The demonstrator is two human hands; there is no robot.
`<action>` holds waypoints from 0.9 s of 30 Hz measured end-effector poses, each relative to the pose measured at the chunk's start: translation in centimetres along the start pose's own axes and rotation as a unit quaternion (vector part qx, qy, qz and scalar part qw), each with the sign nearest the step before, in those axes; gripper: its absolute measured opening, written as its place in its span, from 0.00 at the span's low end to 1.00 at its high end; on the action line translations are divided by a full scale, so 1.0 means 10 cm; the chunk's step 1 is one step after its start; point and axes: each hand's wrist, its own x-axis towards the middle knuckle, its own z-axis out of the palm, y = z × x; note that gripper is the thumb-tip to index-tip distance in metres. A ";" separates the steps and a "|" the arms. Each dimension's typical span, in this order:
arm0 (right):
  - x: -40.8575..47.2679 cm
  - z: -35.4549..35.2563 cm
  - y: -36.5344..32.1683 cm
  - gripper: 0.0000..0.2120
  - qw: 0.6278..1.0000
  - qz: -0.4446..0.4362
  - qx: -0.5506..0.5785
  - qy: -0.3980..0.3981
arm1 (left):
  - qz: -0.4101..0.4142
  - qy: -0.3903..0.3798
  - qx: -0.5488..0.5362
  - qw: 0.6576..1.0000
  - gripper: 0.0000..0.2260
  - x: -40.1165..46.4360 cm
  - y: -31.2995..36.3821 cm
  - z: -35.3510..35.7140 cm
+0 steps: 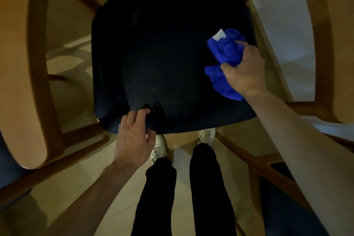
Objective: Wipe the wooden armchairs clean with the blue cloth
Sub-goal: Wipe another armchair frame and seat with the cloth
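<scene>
We see a fluffy blue cloth (224, 59), a matt dark seat pad (162, 59), smooth wooden armchair (38, 67) frame, slightly glossy floor tiles (63, 182).

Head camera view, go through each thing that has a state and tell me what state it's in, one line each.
blue cloth: bunched up, gripped by the right hand, on the seat's right side.
right hand: fingers curled round the cloth.
left hand: fingers resting on the seat's front edge, holding nothing.
dark seat cushion: in place on the wooden armchair frame.
</scene>
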 end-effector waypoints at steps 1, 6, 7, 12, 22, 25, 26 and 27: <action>0.03 0.08 0.00 0.30 0.999 0.020 -0.039 -0.001 | -0.007 0.004 -0.003 1.000 0.20 -0.03 -0.03 -0.01; -0.62 0.67 -0.11 0.34 0.992 -0.046 -0.113 -0.043 | -0.037 0.010 -0.002 0.999 0.22 -0.18 -0.13 -0.08; -0.83 0.76 -0.13 0.34 0.987 -0.083 -0.116 -0.068 | -0.044 0.005 0.002 0.999 0.22 -0.19 -0.14 -0.08; -1.43 0.81 -0.02 0.31 0.938 -0.214 -0.104 -0.253 | -0.049 -0.027 0.021 0.998 0.23 -0.14 0.01 -0.06; -0.37 -0.20 0.53 0.29 0.998 0.050 0.017 0.046 | -0.029 -0.003 -0.008 1.000 0.21 0.10 0.34 0.09; -0.28 -0.04 0.56 0.29 0.991 0.111 -0.022 0.067 | -0.016 0.002 -0.015 1.000 0.21 0.04 0.29 0.09; -0.38 0.06 0.55 0.30 0.990 0.125 -0.021 0.060 | -0.012 0.002 -0.014 1.000 0.21 0.01 0.28 0.09; -0.52 0.16 0.54 0.30 0.991 0.123 -0.023 0.046 | -0.008 0.002 -0.014 1.000 0.21 -0.01 0.29 0.08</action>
